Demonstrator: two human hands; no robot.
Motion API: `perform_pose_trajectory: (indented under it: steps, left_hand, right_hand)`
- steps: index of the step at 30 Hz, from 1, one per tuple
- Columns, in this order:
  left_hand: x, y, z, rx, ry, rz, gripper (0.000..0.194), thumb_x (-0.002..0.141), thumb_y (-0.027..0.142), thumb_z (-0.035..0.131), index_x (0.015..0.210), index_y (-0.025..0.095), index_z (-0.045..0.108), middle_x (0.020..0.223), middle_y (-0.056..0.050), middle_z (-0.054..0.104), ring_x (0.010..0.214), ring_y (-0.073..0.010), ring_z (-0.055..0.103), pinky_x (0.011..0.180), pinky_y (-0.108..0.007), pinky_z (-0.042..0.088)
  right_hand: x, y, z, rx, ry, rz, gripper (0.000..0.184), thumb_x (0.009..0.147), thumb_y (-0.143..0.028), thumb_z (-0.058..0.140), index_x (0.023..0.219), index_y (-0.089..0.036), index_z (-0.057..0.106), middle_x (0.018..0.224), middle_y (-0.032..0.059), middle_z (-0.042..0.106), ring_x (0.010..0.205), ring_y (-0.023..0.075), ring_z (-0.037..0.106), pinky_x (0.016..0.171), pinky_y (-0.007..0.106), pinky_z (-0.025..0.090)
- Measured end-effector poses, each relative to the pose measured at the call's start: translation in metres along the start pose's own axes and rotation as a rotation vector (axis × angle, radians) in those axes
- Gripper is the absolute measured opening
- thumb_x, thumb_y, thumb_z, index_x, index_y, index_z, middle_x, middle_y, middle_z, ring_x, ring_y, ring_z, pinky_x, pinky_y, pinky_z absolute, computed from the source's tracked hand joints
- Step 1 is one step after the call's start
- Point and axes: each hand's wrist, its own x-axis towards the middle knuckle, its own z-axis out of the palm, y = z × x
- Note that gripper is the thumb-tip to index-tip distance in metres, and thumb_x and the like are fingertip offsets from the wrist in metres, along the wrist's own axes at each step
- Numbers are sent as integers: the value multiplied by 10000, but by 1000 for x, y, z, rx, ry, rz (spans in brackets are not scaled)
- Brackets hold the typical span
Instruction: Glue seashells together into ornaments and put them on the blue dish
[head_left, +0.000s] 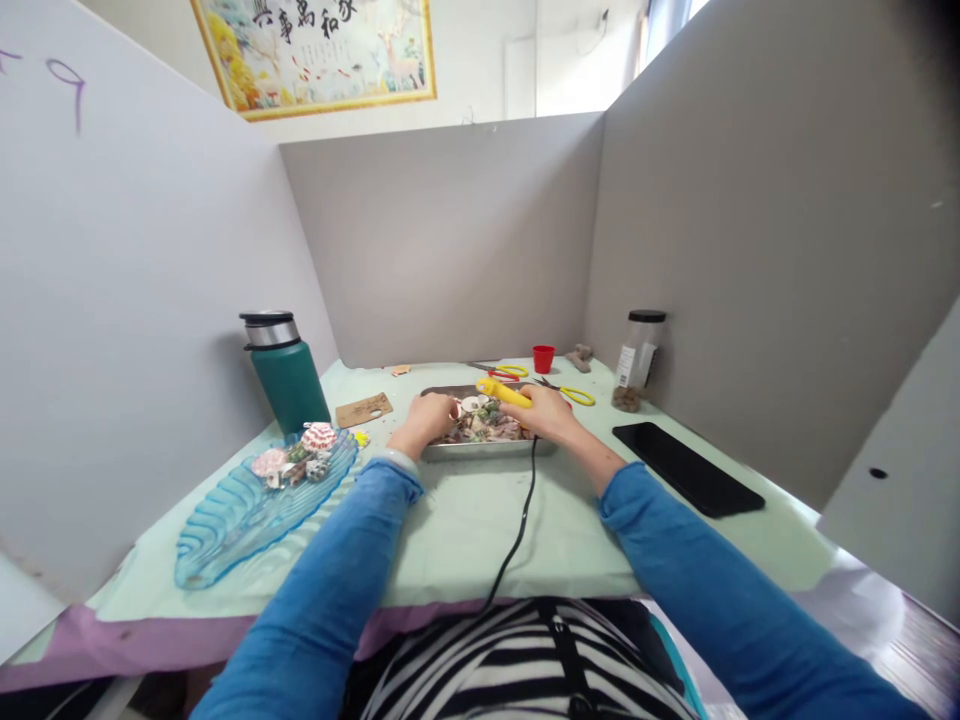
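My right hand (546, 412) is wrapped round a yellow hot glue gun (504, 392), held above the right part of a shallow metal tray (487, 452). Its black cord (521, 530) runs down over the table's front edge. Seashells (484, 420) and small stony pieces fill the tray. At the tray's left side my left hand (429, 420) reaches in with its fingers curled down among the shells. What those fingertips hold is hidden.
A blue glass dish (247, 530) with several shells lies left, before a green bottle (285, 375). A wooden piece (364, 409), yellow-handled scissors (574, 394) and a red cup (544, 359) lie behind. A clear jar (634, 365) and black phone (686, 468) are right; grey partitions enclose the table.
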Motion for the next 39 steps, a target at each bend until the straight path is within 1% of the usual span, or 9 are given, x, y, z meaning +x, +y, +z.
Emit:
perform_pose_trajectory:
  steps: [3,10,15,21,27,30,34,36,39]
  left_hand:
    - [1,-2,4,6,-43,20,248,751,256,588,942,253,747,1035,-92,716,981,-242,641,834,-299,465]
    - [0,-5,7,51,1,5,263,754,226,568,931,229,762,1009,-124,716,977,-256,638,826,-308,463]
    - [11,-2,4,-70,20,109,340,754,206,554,1038,263,733,1000,-69,725,932,-209,646,817,-270,461]
    - [30,8,6,-19,-92,150,336,705,187,609,1002,270,744,957,-73,728,853,-195,659,729,-243,465]
    - [23,9,4,-11,-19,111,228,740,241,622,925,237,755,961,-88,728,879,-200,656,760,-248,461]
    - [17,4,-5,-97,17,64,233,773,319,609,926,215,750,961,-84,729,865,-204,651,748,-254,460]
    - [8,-8,-16,-244,39,111,251,773,337,599,913,194,750,874,-58,734,786,-168,641,706,-227,443]
    - [5,-13,-18,-342,41,113,259,764,350,608,897,182,752,824,-51,732,741,-158,632,684,-226,441]
    - [1,-16,-18,-489,46,48,279,764,361,612,908,166,749,791,-44,727,685,-142,617,650,-225,443]
  right_hand:
    - [-1,0,0,-1,-9,-6,381,761,-562,573,876,-216,682,795,33,689,745,201,604,580,263,336]
    - [-3,-1,0,-12,4,-18,369,764,-554,574,881,-220,680,816,32,697,749,199,608,561,260,316]
    - [-3,-1,1,-8,-5,-26,363,759,-542,577,900,-227,687,823,31,702,758,202,609,565,259,316]
    - [-1,-1,-1,2,22,-6,372,752,-560,576,861,-222,689,793,33,698,752,205,612,572,263,329]
    - [-1,-2,-3,13,21,24,376,746,-573,582,814,-219,689,757,30,687,734,212,614,572,270,347]
    - [-1,-3,-4,16,20,43,384,753,-571,582,865,-222,697,780,34,695,751,216,619,581,270,357]
    - [-2,-4,-5,3,14,29,404,758,-586,577,887,-221,692,806,36,701,760,210,619,582,266,355]
    - [-3,-3,-6,-19,5,11,402,769,-581,568,886,-216,686,811,38,701,750,203,616,578,264,350]
    - [-4,-3,-8,-82,-16,-45,379,768,-557,580,880,-211,687,820,42,703,758,204,618,573,263,341]
